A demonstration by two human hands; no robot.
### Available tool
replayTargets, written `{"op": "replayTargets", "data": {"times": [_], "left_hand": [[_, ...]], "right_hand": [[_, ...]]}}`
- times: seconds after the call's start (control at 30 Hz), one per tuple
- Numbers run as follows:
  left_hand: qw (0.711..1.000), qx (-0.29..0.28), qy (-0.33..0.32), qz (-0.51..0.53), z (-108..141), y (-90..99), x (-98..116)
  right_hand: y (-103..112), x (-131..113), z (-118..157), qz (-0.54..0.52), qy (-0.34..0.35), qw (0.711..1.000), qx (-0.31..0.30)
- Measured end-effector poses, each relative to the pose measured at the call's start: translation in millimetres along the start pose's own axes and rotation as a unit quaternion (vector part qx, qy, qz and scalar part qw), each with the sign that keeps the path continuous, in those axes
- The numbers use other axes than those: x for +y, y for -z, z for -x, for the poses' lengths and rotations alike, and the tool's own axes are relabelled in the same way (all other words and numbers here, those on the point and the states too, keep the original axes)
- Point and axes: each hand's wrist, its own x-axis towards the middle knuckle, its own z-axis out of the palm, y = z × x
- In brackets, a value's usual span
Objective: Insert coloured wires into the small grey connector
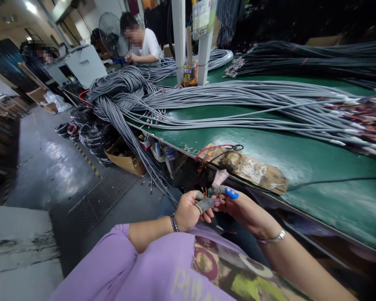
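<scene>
My left hand (189,211) has grey finger covers on its thumb and finger, closed in a pinch on thin coloured wires (219,202). Right beside it, my right hand (238,207) is closed on the same wires, wearing a grey finger cover and a blue one. Some wire ends stick up between the fingertips. A pale pink piece (219,178) shows just beyond the fingers; I cannot tell what it is. Both hands are in front of the table edge, low over my lap. A worn wooden block (263,173) lies on the edge nearby, with red and black leads at its left end.
Long grey cables (238,94) run along the green table (301,163), with stripped coloured ends at the right. A cable bundle (122,88) hangs over the left corner. A cardboard box (125,159) and black coils stand below. Another person (147,46) sits across, near white posts (203,54).
</scene>
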Motion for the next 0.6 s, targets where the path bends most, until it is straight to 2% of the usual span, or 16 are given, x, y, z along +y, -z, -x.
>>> {"op": "replayTargets", "data": {"times": [0.1, 0.23, 0.3, 0.5, 0.6], "left_hand": [[1.0, -0.013, 0.012, -0.016, 1, -1.0, 2], [0.991, -0.101, 0.071, -0.055, -1, 0.5, 7], [0.987, -0.124, 0.083, -0.065, -2, 2.1, 8], [0.997, -0.061, 0.047, -0.026, 1, 1.9, 10], [0.999, -0.034, 0.028, 0.002, 2, -0.3, 12]], "right_hand": [[-8, -4, 1, 0.067, 0.016, 0.997, 0.037], [-17, -9, 4, 0.168, 0.031, 0.985, 0.039], [-18, -6, 4, 0.179, 0.032, 0.982, 0.042], [-5, 9, -6, 0.034, 0.048, 0.99, 0.127], [3, 7, -13, -0.055, 0.044, 0.989, 0.131]]}}
